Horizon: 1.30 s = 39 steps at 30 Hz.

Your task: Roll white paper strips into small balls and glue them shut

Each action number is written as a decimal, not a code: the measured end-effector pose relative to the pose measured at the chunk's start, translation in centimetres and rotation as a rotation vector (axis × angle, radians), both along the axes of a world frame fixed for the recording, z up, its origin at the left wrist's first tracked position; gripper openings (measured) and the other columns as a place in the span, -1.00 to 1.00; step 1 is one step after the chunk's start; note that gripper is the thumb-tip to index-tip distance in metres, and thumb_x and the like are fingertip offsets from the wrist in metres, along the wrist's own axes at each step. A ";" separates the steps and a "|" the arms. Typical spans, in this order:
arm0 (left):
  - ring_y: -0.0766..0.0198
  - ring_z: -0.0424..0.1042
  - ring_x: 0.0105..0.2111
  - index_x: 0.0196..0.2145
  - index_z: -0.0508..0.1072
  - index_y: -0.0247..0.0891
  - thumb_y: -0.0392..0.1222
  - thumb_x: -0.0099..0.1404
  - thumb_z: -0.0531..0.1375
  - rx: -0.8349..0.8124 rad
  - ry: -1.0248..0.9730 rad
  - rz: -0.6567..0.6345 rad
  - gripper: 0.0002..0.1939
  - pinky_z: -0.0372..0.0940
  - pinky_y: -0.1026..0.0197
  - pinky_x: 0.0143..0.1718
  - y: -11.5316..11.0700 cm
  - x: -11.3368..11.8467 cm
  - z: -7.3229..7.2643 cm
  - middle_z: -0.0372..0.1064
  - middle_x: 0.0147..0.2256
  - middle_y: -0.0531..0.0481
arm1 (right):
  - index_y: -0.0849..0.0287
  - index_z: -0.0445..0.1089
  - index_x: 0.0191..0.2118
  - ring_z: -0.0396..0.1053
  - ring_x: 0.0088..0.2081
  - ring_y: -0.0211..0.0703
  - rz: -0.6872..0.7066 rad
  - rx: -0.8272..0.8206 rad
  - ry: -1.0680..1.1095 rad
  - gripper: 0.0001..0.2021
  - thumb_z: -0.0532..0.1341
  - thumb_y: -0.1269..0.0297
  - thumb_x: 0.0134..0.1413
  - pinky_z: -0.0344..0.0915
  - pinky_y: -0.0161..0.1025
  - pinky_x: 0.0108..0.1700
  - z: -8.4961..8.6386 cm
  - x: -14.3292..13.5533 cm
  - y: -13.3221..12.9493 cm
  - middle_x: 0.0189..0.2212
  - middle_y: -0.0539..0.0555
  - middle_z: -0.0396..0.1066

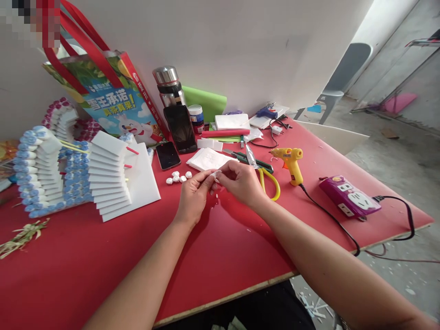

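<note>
Between the fingertips of my left hand [196,192] and my right hand [242,183] is a small piece of white paper [216,174]. Both hands pinch it, the fingers closed; its exact shape is partly hidden. Just left of my hands lie several small white balls [177,177], looking like rolled paper. A stack of white paper sheets [208,159] rests directly behind my fingers. Yellow-handled scissors [273,185] lie beside my right hand, close to a green utility knife [264,165].
A yellow glue gun [292,162] stands right, wired toward a purple power strip [350,197]. At left is a blue-and-white craft model [77,174] with stepped white boards [112,183]. Two phones [167,156], a steel thermos [167,80] and a printed bag [120,107] stand behind on the red table [206,270].
</note>
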<state>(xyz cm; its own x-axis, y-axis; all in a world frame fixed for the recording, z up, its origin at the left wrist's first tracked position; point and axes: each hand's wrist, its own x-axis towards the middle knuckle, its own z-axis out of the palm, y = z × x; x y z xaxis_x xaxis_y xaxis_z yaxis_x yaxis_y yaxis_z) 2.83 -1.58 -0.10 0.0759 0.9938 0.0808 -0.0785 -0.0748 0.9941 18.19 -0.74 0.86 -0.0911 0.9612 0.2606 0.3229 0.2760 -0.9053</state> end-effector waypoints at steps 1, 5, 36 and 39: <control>0.36 0.28 -0.45 -0.09 0.62 -0.28 -0.09 0.28 0.31 -0.002 -0.010 -0.001 -0.70 0.26 0.29 -0.34 0.0 0.1 0.0 0.37 -0.49 0.04 | 0.16 0.38 -0.41 0.36 -0.46 -0.23 -0.001 -0.005 0.024 -0.86 0.22 0.23 0.12 0.23 -0.30 -0.39 0.0 -0.1 0.0 -0.50 0.02 0.48; 0.34 0.30 -0.45 -0.11 0.63 -0.28 -0.03 0.29 0.30 0.058 0.083 0.029 -0.68 0.28 0.27 -0.31 -0.2 0.1 0.3 0.37 -0.49 0.05 | 0.17 0.39 -0.41 0.30 -0.52 -0.27 -0.008 -0.037 0.083 -0.86 0.23 0.24 0.11 0.17 -0.31 -0.45 0.0 -0.2 -0.1 -0.54 0.00 0.48; 0.28 0.41 -0.30 -0.14 0.55 -0.25 -0.01 0.34 0.26 0.196 0.229 0.011 -0.73 0.33 0.25 -0.22 0.0 -0.8 -0.2 0.46 -0.21 -0.03 | 0.15 0.34 -0.34 0.26 -0.55 -0.35 -0.035 0.121 0.035 -0.88 0.27 0.25 0.08 0.15 -0.33 -0.48 0.3 -0.5 -0.8 -0.44 -0.05 0.43; 0.31 0.37 -0.34 -0.15 0.56 -0.25 -0.01 0.34 0.26 0.206 0.248 0.020 -0.74 0.31 0.26 -0.24 0.1 -0.9 -0.1 0.44 -0.25 -0.01 | 0.14 0.35 -0.35 0.24 -0.54 -0.34 -0.045 0.148 0.012 -0.91 0.26 0.28 0.09 0.15 -0.32 -0.47 0.0 -0.5 -0.7 -0.45 -0.05 0.43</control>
